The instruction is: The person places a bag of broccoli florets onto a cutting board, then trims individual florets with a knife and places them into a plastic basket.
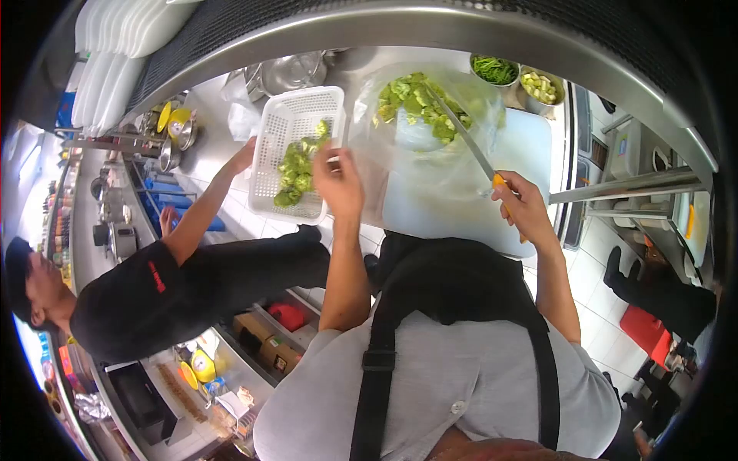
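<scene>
My right hand (523, 206) is wrapped round the orange handle of a knife (470, 146), whose blade reaches over green pieces (419, 100) in a clear plastic bag (369, 131). The bag lies on a white cutting board (438, 200). My left hand (338, 178) is at the right edge of a white perforated basket (265, 146), its fingers curled; whether they hold anything is hidden. Broccoli florets (296, 167) lie inside the basket, close to these fingers.
A co-worker (146, 292) in black stands at the left, one hand by the basket. Metal containers of chopped greens (494, 70) and pale green pieces (540, 87) stand behind the board. Metal bowls (296, 73) sit behind the basket. Stacked white plates (108, 77) are upper left.
</scene>
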The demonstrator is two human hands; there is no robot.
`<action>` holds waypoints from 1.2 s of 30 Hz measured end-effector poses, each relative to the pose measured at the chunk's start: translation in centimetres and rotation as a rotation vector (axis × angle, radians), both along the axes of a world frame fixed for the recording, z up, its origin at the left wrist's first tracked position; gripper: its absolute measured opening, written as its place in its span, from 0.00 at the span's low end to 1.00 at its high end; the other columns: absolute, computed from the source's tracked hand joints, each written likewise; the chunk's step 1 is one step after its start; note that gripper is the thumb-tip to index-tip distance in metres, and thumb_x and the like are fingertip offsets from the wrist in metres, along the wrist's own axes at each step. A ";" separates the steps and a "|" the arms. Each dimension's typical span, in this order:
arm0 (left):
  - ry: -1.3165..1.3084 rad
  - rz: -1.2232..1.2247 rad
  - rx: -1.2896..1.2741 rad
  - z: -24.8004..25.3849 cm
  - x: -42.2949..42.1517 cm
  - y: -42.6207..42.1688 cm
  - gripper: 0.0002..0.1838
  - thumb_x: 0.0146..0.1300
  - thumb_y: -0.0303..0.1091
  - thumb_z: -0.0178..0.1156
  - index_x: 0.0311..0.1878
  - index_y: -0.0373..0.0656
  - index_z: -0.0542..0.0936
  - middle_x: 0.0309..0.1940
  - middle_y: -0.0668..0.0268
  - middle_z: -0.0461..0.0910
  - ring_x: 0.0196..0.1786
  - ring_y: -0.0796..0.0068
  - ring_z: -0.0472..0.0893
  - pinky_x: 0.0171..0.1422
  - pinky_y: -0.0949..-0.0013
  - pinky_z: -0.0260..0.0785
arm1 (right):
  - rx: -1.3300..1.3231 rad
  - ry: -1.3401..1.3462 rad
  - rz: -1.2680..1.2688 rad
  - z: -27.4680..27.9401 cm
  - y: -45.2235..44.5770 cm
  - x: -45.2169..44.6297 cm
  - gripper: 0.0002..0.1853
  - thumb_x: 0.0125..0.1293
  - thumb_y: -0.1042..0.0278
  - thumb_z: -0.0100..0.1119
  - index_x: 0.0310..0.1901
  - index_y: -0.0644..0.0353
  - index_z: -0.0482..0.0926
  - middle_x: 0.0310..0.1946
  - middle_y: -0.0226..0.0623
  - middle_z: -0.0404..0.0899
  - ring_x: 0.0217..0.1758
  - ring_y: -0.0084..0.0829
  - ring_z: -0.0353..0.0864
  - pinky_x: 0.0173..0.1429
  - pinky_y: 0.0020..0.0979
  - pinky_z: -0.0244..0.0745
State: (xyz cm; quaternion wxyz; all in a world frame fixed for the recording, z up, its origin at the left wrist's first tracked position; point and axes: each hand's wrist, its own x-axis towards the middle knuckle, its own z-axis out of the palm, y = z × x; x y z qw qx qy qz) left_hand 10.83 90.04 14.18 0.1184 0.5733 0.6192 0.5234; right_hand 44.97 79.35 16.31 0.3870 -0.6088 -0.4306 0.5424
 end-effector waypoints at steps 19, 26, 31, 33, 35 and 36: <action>0.307 -0.579 -0.224 -8.1 10.9 7.6 0.22 0.58 0.30 0.73 0.54 0.35 0.77 0.38 0.52 0.85 0.40 0.56 0.86 0.47 0.57 0.79 | 0.278 -0.222 0.016 -3.8 -2.9 0.7 0.19 0.73 0.59 0.62 0.60 0.61 0.79 0.49 0.49 0.85 0.53 0.47 0.85 0.58 0.44 0.77; 0.500 -0.654 -0.246 -7.9 7.2 8.1 0.30 0.57 0.32 0.72 0.64 0.37 0.77 0.51 0.42 0.83 0.51 0.47 0.84 0.56 0.58 0.76 | 0.286 -0.197 0.007 -4.4 -2.5 0.5 0.19 0.74 0.59 0.62 0.59 0.61 0.79 0.50 0.49 0.85 0.53 0.47 0.84 0.58 0.43 0.77; 0.403 -0.682 -0.353 -7.4 6.9 8.0 0.28 0.68 0.34 0.68 0.68 0.35 0.75 0.61 0.41 0.79 0.61 0.48 0.81 0.63 0.58 0.74 | 0.255 -0.184 0.031 -3.3 -2.1 0.3 0.18 0.74 0.60 0.62 0.59 0.61 0.79 0.49 0.48 0.86 0.52 0.45 0.86 0.57 0.42 0.78; 0.086 -0.672 -0.412 -6.8 6.1 7.2 0.24 0.73 0.34 0.65 0.68 0.35 0.75 0.63 0.43 0.78 0.60 0.51 0.81 0.63 0.61 0.75 | 0.360 -0.147 -0.020 -4.6 -2.3 0.8 0.18 0.74 0.61 0.62 0.60 0.61 0.80 0.50 0.47 0.87 0.52 0.42 0.87 0.58 0.40 0.79; -0.341 -0.722 -0.528 -5.6 5.6 6.4 0.24 0.76 0.35 0.62 0.70 0.39 0.74 0.66 0.48 0.77 0.59 0.56 0.81 0.64 0.64 0.75 | 0.370 -0.084 -0.011 -6.0 -1.8 0.3 0.18 0.75 0.62 0.62 0.61 0.61 0.80 0.51 0.44 0.87 0.53 0.36 0.87 0.58 0.37 0.81; -0.100 -0.777 -0.401 -6.6 4.2 6.7 0.20 0.76 0.34 0.61 0.67 0.40 0.75 0.66 0.51 0.78 0.59 0.57 0.81 0.66 0.59 0.74 | 0.382 -0.096 0.025 -5.1 -2.1 0.6 0.17 0.75 0.63 0.62 0.61 0.60 0.80 0.51 0.42 0.88 0.52 0.34 0.87 0.58 0.37 0.82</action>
